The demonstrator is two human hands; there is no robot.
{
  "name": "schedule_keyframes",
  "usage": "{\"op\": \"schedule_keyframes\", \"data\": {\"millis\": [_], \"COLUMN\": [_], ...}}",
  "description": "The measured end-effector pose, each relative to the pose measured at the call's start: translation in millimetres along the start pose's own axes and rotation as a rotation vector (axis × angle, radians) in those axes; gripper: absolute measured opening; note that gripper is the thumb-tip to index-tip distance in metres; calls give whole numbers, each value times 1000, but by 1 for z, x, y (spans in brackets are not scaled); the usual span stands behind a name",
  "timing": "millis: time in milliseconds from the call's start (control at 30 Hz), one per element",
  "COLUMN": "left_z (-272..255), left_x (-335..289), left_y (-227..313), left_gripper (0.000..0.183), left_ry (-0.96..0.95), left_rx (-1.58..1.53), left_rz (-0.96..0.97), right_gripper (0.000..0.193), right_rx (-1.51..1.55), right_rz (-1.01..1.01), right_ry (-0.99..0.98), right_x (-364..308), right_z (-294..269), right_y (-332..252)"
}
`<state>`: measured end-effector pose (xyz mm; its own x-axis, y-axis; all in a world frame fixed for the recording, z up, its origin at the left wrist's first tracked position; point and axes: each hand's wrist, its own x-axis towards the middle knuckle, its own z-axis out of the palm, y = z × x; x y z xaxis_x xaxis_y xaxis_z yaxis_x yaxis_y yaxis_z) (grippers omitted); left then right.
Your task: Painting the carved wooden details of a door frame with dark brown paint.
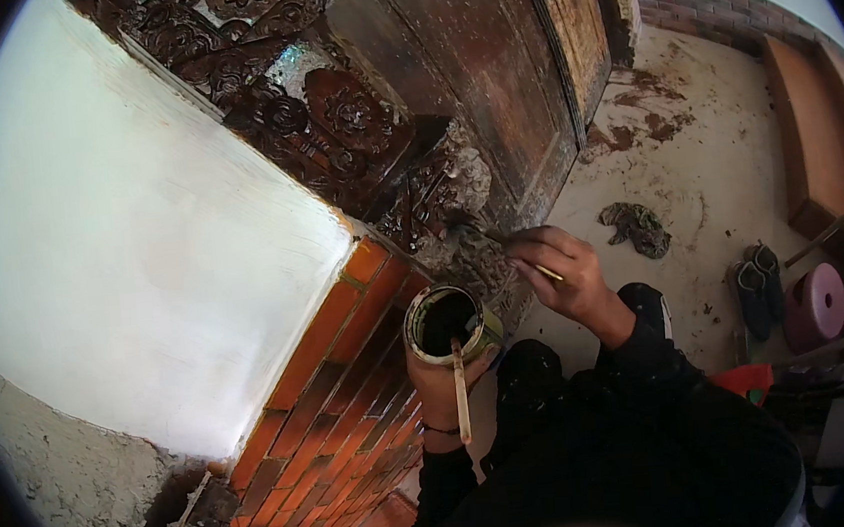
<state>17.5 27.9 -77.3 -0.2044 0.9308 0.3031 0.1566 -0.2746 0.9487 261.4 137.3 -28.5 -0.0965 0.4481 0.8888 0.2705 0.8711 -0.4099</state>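
One slim, pale-handled brush with dark bristles (pixel 479 226) is clamped in the person's right hand (pixel 571 279), near the lower end of the carved, dark-brown wooden panel (pixel 353 109); it looks light, best pinched mid-handle. The left hand (pixel 436 391) grips one round, open tin (pixel 489 330) holding one wooden stick (pixel 462 396). One crumpled dark rag (pixel 635 229) lies on the floor (pixel 735 166).

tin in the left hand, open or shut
Open: no lid covers the tin, its dark inside shows from above, and a wooden handle sticks out of it.
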Motion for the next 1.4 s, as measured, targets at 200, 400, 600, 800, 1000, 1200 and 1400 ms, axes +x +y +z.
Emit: {"op": "schedule_keyframes", "data": {"millis": [200, 400, 600, 800, 1000, 1200, 1400], "left_z": [-2, 2, -11, -9, -2, -2, -12], "left_x": [6, 1, 3, -2, 4, 7, 11], "left_y": [-11, -6, -19, -13, 1, -8, -25], "left_gripper": [98, 100, 99, 92, 93, 104, 103], "left_ry": [-5, -9, 7, 10, 13, -6, -20], "left_rx": [80, -12, 101, 246, 154, 48, 283], "left_rz": [43, -11, -12, 41, 40, -7, 131], "right_gripper": [24, 21, 24, 23, 23, 23, 22], "right_rx": [27, 107, 24, 16, -58, 51, 88], "right_rz": [-48, -90, 31, -12, -36, 7, -30], "right_ry": [-99, -11, 69, 56, -15, 94, 81], "right_x": [-6, 2, -8, 4, 3, 18, 14], "right_z": [3, -1, -2, 7, 11, 4, 2], "right_y": [1, -9, 3, 14, 9, 2, -2]}}
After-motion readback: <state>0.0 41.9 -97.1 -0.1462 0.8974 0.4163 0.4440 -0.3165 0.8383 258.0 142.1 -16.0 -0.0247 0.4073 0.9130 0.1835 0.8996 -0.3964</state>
